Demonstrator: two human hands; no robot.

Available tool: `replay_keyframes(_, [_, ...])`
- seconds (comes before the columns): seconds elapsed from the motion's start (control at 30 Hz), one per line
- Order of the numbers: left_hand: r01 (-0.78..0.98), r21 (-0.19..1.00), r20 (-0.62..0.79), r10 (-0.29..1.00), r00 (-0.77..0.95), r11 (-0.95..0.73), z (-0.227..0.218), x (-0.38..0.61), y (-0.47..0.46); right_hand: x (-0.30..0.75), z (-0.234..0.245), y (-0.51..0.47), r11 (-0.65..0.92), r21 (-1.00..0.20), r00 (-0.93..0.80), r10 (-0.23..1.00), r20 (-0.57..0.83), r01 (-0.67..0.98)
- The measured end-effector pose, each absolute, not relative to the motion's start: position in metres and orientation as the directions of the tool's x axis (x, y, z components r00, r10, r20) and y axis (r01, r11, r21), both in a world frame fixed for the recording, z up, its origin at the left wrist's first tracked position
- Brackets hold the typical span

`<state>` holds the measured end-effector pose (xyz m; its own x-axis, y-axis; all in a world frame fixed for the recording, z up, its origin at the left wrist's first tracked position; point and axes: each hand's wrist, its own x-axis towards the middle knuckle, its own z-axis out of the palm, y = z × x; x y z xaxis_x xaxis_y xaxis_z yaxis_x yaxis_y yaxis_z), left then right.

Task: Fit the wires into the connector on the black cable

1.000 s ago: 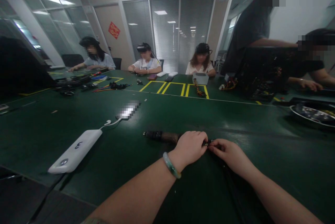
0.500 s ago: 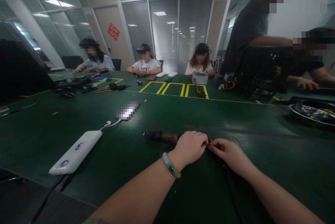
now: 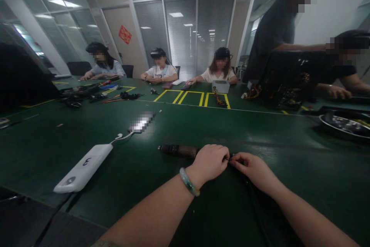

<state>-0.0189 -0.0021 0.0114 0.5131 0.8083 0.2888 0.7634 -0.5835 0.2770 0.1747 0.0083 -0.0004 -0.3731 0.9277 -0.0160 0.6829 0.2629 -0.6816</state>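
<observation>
My left hand (image 3: 210, 162), with a green bangle at the wrist, is closed over the right end of a dark cylindrical tool (image 3: 177, 150) that lies on the green table (image 3: 162, 123). My right hand (image 3: 252, 169) pinches a small dark part right at the left hand's fingertips. The two hands touch there. A black cable (image 3: 256, 204) runs from that spot toward me under my right forearm. What sits between the fingertips is too small to name.
A white power bank (image 3: 83, 167) with a white cable lies at the left. Several people sit at the far side by yellow tape markings (image 3: 190, 96). At the right, two people stand by a black box (image 3: 289, 81), and a metal tray (image 3: 345, 125) holds small parts.
My hands stay nearly still at the tool's end. A seated person at the far side has reached an arm out over the table.
</observation>
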Motion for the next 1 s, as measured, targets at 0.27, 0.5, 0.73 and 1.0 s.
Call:
replay_keyframes(0.27, [0.768,0.291,0.296,0.817,0.494,-0.57,0.009,-0.0196,-0.001,0.1735,0.0031,0.0068,0.251,-0.682,-0.369,0.929,-0.03,0.687])
replay_keyframes(0.5, [0.767,0.263,0.267,0.808,0.525,-0.586,0.012,-0.0193,-0.0018,0.1733,0.0043,0.006,0.263,-0.686,-0.372,0.928,-0.012,0.679])
replay_keyframes(0.73, [0.777,0.268,0.286,0.818,0.5,-0.569,0.0093,-0.0195,-0.0017,0.1756,-0.0017,0.0082,0.261,-0.707,-0.374,0.928,-0.005,0.657])
replay_keyframes(1.0, [0.782,0.261,0.27,0.821,0.504,-0.566,0.0101,-0.0182,-0.0017,0.1752,-0.001,0.0078,0.253,-0.692,-0.365,0.931,-0.015,0.676])
